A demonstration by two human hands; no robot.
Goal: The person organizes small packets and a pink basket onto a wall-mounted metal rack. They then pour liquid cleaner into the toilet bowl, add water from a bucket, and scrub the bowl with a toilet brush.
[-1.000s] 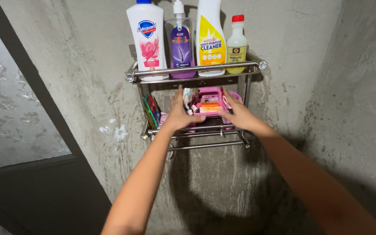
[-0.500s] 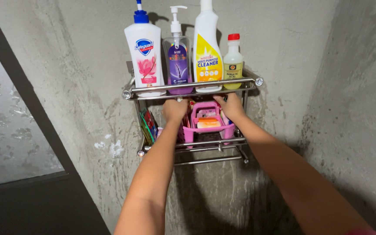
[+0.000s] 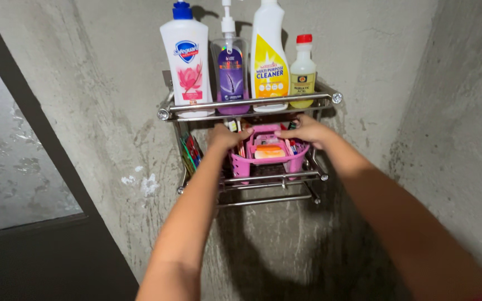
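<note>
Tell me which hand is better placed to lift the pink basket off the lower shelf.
Probably neither alone: the left hand is on the pink basket's left rim, the right hand over its back right rim. Both look equally placed for a two-handed lift.

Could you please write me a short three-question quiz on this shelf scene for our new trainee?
1. True or false: the pink basket sits on the rack's lower shelf.
2. How many bottles stand on the upper shelf?
3. Which hand touches the basket's left rim: A) left hand, B) right hand?

Key: 1 true; 2 four; 3 A.
</note>
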